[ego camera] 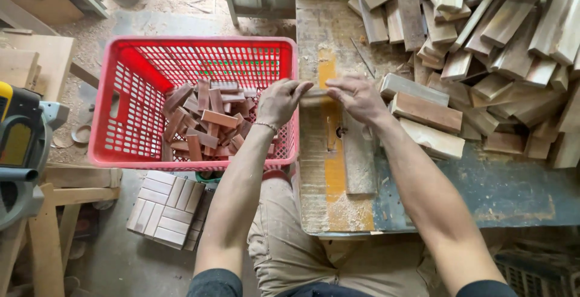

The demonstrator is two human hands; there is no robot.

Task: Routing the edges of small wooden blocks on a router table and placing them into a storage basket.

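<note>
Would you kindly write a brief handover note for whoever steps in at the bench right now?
Left hand and right hand: both grip the ends of one small wooden piece, held over the yellowed strip of the dusty workbench.
Red plastic basket, left of the bench: partly filled with short reddish-brown cut blocks.
Pile of larger, paler wood pieces: heaped on the right of the bench, reaching to the right hand.
Done: a layer of blocks lies in the basket.
Left: the piece in hand is not in the basket; the big pile remains on the bench.
</note>
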